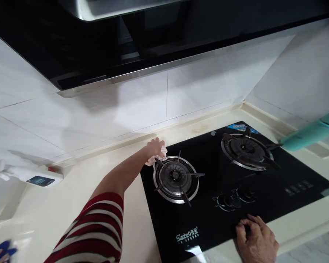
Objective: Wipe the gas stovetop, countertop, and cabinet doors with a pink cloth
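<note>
My left hand point(154, 148) is closed around a pale crumpled cloth point(160, 155), pressed at the back left corner of the black glass gas stove point(208, 171). The cloth lies against the outer edge of the left burner point(176, 176), beside one of its pan-support prongs. My right hand point(257, 239) rests at the stove's front edge, below the control knobs point(233, 200). Its fingers are curled in and nothing shows in them. The right burner point(247, 149) sits farther back, away from both hands.
A black range hood point(153, 40) hangs low over the stove. On the left, a white spray bottle point(41, 176) lies on the pale countertop point(98, 164). A teal cylinder point(309, 131) leans in from the right. A brownish stain point(200, 129) marks the counter behind the stove.
</note>
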### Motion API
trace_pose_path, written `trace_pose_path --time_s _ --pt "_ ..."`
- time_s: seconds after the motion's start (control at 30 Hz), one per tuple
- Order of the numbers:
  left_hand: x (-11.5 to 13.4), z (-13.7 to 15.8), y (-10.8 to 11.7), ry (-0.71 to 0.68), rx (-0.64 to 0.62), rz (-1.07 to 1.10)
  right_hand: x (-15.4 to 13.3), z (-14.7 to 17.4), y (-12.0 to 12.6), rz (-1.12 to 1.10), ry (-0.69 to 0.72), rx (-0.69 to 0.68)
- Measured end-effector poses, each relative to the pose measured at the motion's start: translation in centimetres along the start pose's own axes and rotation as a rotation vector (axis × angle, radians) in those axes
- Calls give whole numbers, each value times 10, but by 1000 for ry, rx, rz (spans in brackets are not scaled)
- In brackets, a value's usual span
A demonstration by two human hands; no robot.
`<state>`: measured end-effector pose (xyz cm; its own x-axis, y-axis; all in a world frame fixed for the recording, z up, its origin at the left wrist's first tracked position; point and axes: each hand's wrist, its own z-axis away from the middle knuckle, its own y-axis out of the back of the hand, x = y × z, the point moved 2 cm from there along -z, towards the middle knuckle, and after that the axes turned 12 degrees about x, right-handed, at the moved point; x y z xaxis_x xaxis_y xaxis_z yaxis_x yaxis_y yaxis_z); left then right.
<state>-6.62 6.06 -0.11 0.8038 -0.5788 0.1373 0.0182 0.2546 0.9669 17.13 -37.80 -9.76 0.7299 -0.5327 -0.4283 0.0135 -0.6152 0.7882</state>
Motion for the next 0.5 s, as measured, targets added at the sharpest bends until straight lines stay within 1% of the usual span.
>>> trace_pose_path --time_s 0.13,0.2,0.3,0.5 --pt "-26 22 6 82 -39 -47 0 0 0 6 3 -5" --pt "-33 38 5 137 -40 -68 0 1 0 14 9 2" --pt "-37 65 -1 194 -3 -81 0 1 -1 23 7 -2" --pt "-34 112 -19 261 131 -44 3 1 -2 -18 -29 -37"
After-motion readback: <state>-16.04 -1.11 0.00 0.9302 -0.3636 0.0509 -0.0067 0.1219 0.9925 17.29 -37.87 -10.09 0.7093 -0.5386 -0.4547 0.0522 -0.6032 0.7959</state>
